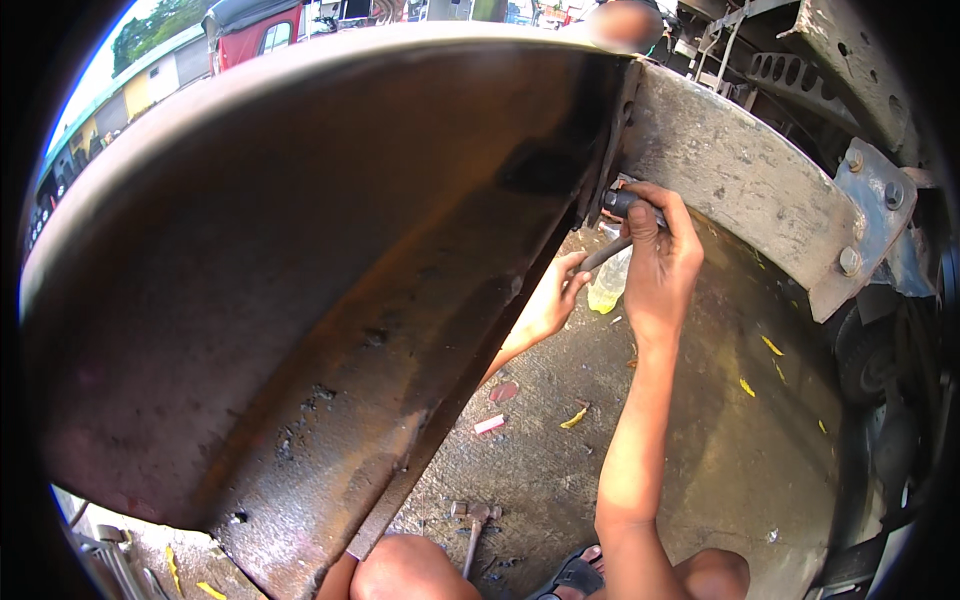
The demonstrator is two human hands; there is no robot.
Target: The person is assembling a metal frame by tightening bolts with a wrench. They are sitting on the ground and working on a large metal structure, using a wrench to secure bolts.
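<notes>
My right hand [662, 255] is closed around the head of a socket wrench. Its black socket [618, 203] is up against the right edge of a large curved rusty metal panel [330, 250], where a bracket [735, 160] joins it. From below the panel's edge my left hand [553, 300] reaches out, its fingers closed on the lower end of the wrench handle [605, 253]. The panel hides most of the left forearm. What the socket sits on is hidden behind the bracket edge.
A hammer [476, 513] lies on the concrete by my knees. Under my hands is a clear plastic bottle [608, 285] with yellow-green liquid. A bolted plate [880, 205] and vehicle frame parts [830, 75] stand to the right. Yellow leaves [748, 386] dot the ground.
</notes>
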